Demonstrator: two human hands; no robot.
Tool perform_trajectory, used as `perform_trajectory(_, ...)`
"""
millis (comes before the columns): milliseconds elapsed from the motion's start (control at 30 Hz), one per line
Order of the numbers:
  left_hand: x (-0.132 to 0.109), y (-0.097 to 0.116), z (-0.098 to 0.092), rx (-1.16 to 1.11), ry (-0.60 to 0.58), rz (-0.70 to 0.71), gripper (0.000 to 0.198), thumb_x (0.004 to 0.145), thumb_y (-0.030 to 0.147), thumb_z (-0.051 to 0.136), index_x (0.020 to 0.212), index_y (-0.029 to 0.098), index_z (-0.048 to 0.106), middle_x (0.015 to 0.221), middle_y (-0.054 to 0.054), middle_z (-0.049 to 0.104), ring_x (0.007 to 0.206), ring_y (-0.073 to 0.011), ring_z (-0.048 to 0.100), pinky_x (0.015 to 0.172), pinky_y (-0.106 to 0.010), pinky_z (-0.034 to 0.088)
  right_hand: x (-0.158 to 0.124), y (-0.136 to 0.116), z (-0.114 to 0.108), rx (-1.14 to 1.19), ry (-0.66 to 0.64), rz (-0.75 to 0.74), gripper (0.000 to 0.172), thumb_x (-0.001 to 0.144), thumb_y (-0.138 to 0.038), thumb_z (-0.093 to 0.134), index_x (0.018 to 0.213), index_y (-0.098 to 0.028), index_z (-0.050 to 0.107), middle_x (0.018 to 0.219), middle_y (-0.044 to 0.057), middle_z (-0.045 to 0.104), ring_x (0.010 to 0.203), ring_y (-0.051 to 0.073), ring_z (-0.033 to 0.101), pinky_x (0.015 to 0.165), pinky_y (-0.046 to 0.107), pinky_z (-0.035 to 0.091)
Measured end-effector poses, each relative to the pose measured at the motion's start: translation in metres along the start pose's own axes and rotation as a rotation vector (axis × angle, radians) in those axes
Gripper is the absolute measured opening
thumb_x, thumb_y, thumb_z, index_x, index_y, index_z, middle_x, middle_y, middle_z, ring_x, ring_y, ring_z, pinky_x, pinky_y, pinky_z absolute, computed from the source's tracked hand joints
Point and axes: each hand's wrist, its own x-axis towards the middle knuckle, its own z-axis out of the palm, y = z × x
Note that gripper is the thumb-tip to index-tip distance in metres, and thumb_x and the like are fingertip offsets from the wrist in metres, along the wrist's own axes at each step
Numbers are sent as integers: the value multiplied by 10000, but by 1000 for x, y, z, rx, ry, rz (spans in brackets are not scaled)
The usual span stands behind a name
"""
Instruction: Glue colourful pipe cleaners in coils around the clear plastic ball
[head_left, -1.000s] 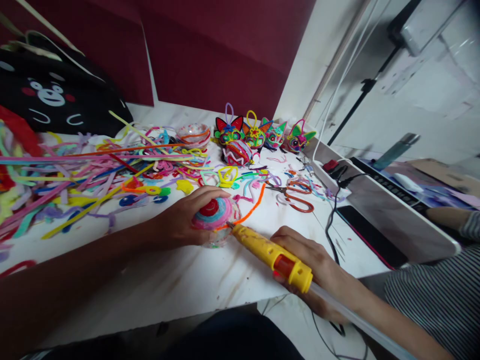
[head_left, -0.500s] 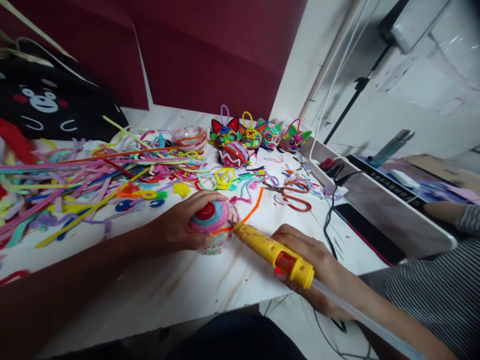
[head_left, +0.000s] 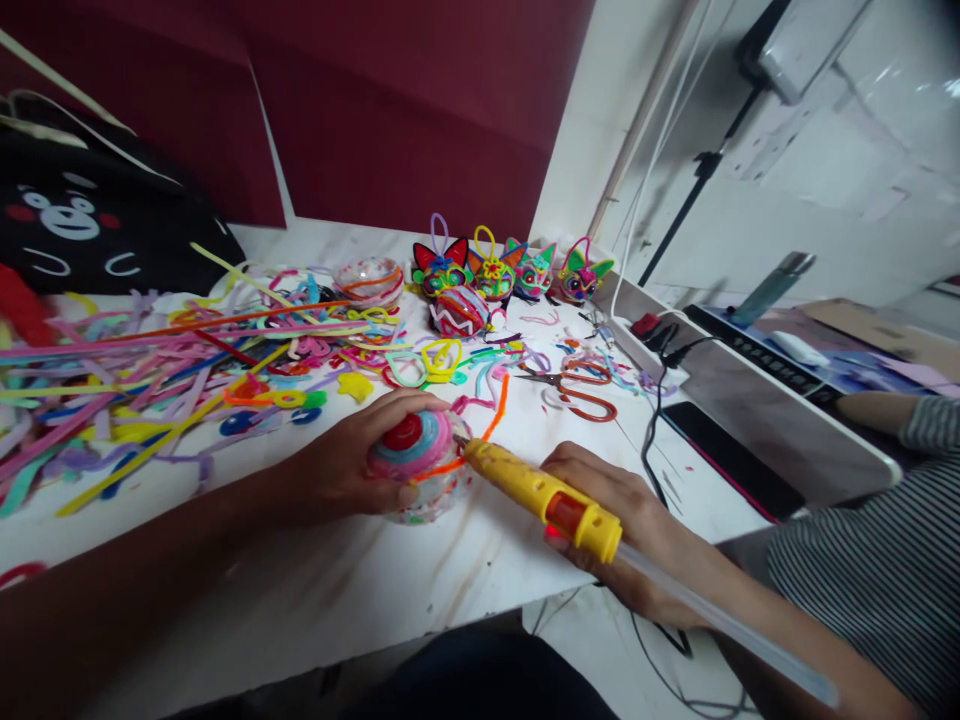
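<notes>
My left hand (head_left: 367, 455) is wrapped round a clear ball (head_left: 427, 505) low over the white table. Coils of red, blue and pink pipe cleaner cover part of the ball. An orange pipe cleaner (head_left: 495, 408) lies along its side, its loose end sticking out to the upper right. My right hand (head_left: 615, 515) grips a yellow hot glue gun (head_left: 514, 483), whose metal tip meets or nearly meets the ball beside the orange strand. A clear glue stick (head_left: 720, 612) juts from the gun's back, and a red light glows near my fingers.
Loose pipe cleaners (head_left: 157, 400) cover the table's left side. Orange-handled scissors (head_left: 589, 390) lie beyond the glue gun. Several decorated animal-head ornaments (head_left: 495, 275) and a clear bowl (head_left: 367, 283) stand behind. A phone (head_left: 731, 460) and cables are at right, near a person in a striped sleeve (head_left: 934, 430).
The whole view has shifted slightly. The gun's tip stays at the ball near the orange pipe cleaner, and both hands keep their hold; the ball seems tilted a little.
</notes>
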Motion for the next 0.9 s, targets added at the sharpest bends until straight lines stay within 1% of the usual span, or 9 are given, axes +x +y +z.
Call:
perform_trajectory(133,0,-1,1,-5,15,-22,776,839,698,681,1478,305,482,1457,-117,570,1336,-390,550,1165,-504,436,-3,1,2,24,-23,12,151,966,-224,612,1101,-208,547,995,30,554,829,162,557,705,300,448)
perform_trajectory(300,-1,-4,2,21,14,-3,775,832,693,687,1478,317,484,1468,-99,576,1331,-381,560,1152,-475,455,-3,0,4,29,-33,-5,96,1004,-276,579,1057,-209,535,1011,41,560,855,168,559,731,301,460)
perform_trajectory(400,-1,-4,1,21,15,-16,774,839,701,677,1476,308,482,1468,-101,571,1327,-374,563,1159,-462,447,-2,-3,4,20,-29,-25,79,1021,-271,552,1058,-204,531,999,45,560,849,169,557,737,302,466)
perform_trajectory(600,0,-3,-1,31,-11,-23,798,841,696,683,1491,283,474,1487,-111,554,1344,-386,543,1163,-477,435,-2,-5,5,28,-44,-43,71,1017,-262,557,1027,-203,518,961,31,545,817,156,538,722,280,459)
perform_trajectory(700,0,-2,-1,18,-10,-39,801,844,697,684,1491,273,475,1490,-120,546,1347,-383,536,1172,-483,423,-2,-8,5,15,-44,-57,50,1025,-245,531,1039,-199,519,980,42,557,837,163,550,739,285,467)
perform_trajectory(900,0,-1,0,15,0,-38,792,851,702,675,1483,265,481,1487,-119,548,1372,-382,519,1181,-480,418,-1,-13,7,-2,-69,-58,74,1014,-246,551,1057,-189,531,1000,63,574,877,189,578,785,313,491)
